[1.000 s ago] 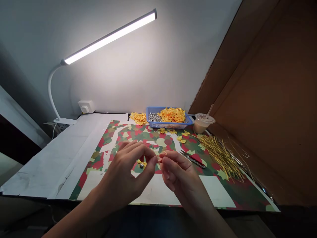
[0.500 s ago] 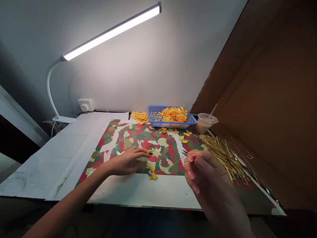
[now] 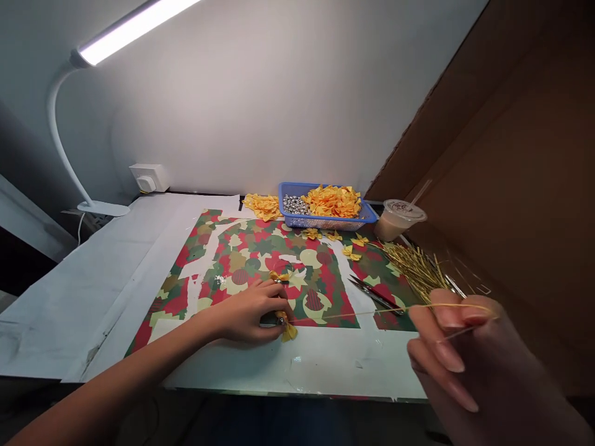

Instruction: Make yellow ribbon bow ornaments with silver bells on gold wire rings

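My left hand (image 3: 253,310) rests on the table with thumb and fingers closed on a yellow ribbon bow (image 3: 289,332) that has a small silver bell (image 3: 281,319) at its centre. From the bow a thin yellow thread (image 3: 357,314) runs taut to the right. My right hand (image 3: 458,353), raised over the table's front right, pinches this thread and a fine pale needle (image 3: 458,334), partly hidden by the fingers. Just beyond my left fingers lies another yellow bow (image 3: 279,277) with a bell.
A blue basket (image 3: 290,221) holds silver bells and yellow bows, with a pile of yellow ribbon pieces (image 3: 263,206) beside it. Several loose bows (image 3: 352,253), scissors (image 3: 376,294), gold twist ties (image 3: 413,266) and a drink cup (image 3: 398,218) lie rightward. A lamp (image 3: 60,130) stands left.
My right hand has moved right and toward me, drawing the thread out straight. My left hand has shifted right and closed on the bow with the bell. The view has tilted down.
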Motion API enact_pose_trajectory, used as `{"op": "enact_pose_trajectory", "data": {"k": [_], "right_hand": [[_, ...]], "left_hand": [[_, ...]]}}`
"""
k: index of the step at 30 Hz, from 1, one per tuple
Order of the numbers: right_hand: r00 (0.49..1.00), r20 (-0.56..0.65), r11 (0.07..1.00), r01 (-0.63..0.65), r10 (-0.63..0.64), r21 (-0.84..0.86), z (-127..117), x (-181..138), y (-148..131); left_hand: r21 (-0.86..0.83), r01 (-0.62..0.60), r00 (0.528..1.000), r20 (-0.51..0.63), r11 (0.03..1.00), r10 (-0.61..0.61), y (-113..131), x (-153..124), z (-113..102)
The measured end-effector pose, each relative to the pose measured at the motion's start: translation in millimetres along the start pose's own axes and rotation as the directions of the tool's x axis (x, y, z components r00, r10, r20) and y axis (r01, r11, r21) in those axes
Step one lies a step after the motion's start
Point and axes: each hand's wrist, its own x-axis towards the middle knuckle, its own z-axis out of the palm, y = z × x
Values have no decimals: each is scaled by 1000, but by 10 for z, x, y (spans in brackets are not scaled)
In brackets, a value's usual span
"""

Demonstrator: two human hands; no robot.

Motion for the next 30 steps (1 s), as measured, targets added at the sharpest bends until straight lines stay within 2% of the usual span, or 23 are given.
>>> {"op": "enact_pose_trajectory", "data": {"k": [7, 12, 16, 20, 26, 30], "right_hand": [[995, 85, 998, 55, -57, 24, -146, 35, 30], [981, 184, 998, 60, -65, 30, -127, 47, 56], [982, 179, 997, 59, -65, 40, -100, 84, 68], [993, 100, 997, 68, -70, 31, -36, 208, 93], [998, 27, 997, 58, -59, 46, 46, 461, 216], [999, 34, 999, 16, -18, 52, 46, 640, 353]], "left_hand": [[14, 67, 993, -97, 998, -66, 60, -78, 73], [45, 43, 971, -238, 998, -32, 138, -146, 197], [59, 36, 959, -284, 998, -17, 177, -145, 317], [8, 47, 964, -261, 999, -44, 165, -99, 314], [-102, -6, 995, -95, 995, -4, 60, -11, 122], [-190, 35, 999, -12, 981, -38, -58, 68, 10]]}}
